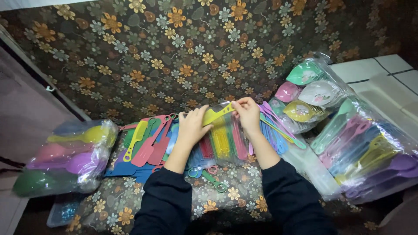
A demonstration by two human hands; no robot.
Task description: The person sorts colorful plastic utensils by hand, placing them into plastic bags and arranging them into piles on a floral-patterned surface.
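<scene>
left hand (191,126) + right hand (247,114): both pinched on yellow utensil (216,114) in clear sleeve | risk: thin sleeve may tear, utensil drops onto comb packs (222,143)

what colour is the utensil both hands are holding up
Yellow. The plastic utensil sits between the left hand and right hand, clearest in the head view.

A glossy yellow plastic spatula (216,114) in a clear, shiny film sleeve (226,107) is showing between the fingers; matt flowered cloth (174,56) is lying beyond the fingertips.
</scene>
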